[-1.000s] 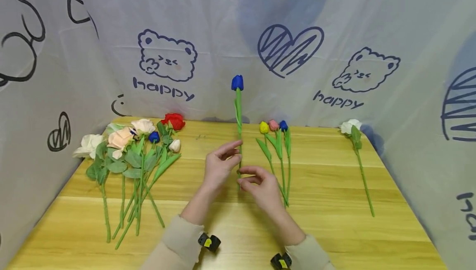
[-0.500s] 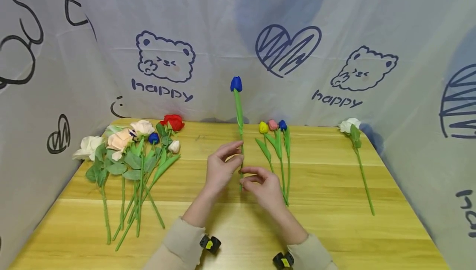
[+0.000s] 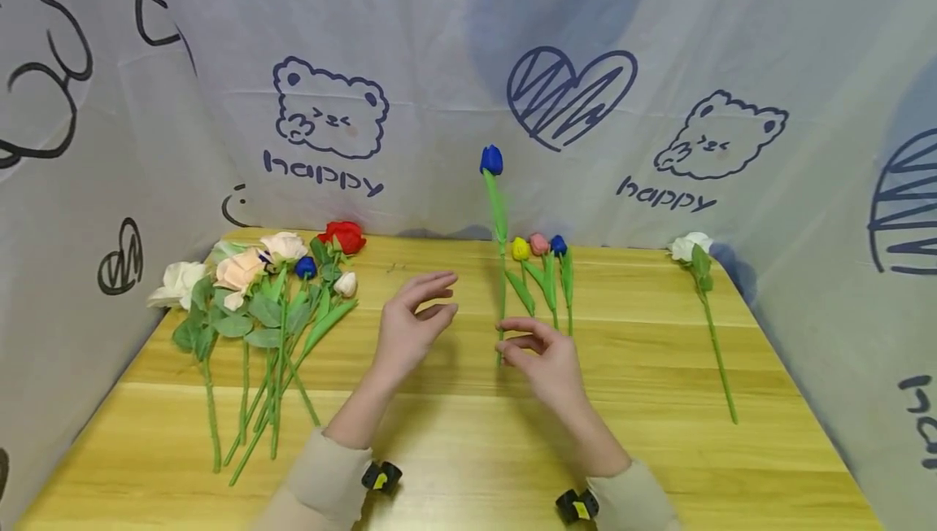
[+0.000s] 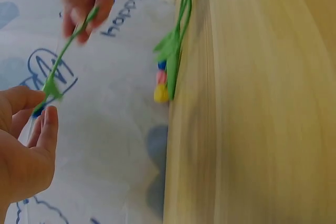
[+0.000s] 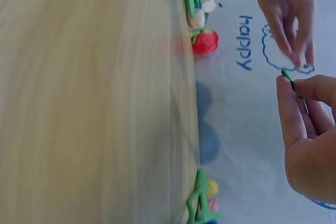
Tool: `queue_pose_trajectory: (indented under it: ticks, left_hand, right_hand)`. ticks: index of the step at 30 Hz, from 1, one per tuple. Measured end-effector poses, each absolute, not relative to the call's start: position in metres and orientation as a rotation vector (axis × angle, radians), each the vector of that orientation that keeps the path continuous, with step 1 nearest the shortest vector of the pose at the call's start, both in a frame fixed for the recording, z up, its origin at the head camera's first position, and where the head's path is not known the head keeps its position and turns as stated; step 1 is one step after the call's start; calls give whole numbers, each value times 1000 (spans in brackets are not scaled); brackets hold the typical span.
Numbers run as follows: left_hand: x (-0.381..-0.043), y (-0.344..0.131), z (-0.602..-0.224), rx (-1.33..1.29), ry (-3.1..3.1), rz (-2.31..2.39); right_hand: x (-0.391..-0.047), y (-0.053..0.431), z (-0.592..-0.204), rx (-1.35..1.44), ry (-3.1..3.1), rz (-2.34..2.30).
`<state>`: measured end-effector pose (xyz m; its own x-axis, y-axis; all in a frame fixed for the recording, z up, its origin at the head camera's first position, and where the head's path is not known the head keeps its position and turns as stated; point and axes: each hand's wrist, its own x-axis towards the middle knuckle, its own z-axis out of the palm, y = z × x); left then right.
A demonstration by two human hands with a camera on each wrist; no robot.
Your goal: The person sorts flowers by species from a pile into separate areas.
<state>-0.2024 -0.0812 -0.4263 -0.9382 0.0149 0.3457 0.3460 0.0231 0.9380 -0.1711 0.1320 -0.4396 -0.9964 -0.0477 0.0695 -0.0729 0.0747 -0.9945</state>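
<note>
In the head view a blue artificial tulip (image 3: 491, 160) stands upright over the middle of the table, bloom at the top. My right hand (image 3: 551, 367) pinches the lower part of its stem between thumb and fingers. The stem's end also shows between the right fingertips (image 5: 285, 90) in the right wrist view. My left hand (image 3: 407, 332) is off to the left of the stem, fingers loosely bent and holding nothing. From the left wrist view, the left fingertips overlap the bloom end, though the head view shows a gap.
Yellow (image 3: 520, 249), pink (image 3: 538, 244) and blue (image 3: 559, 245) tulips lie just behind the right hand. A pile of mixed flowers (image 3: 263, 303) covers the table's left side. One white rose (image 3: 691, 248) lies at the right. A printed curtain (image 3: 439, 43) hangs behind the table (image 3: 659, 450).
My left hand has let go of the tulip's stem and moved left. My right hand has shifted slightly right with the tulip, which came along toward the three lying tulips.
</note>
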Motion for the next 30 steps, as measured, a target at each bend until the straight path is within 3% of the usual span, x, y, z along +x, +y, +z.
queue_pose_trajectory:
  ticks: [21, 30]
  left_hand:
    - [-176, -244, -431, -200, -2556, -1343]
    - [-162, -302, -443, -163, -2779, -1148]
  right_hand:
    - [-183, 217, -448, -81, -2592, 1866]
    - [-187, 230, -452, -96, -2732, 1790]
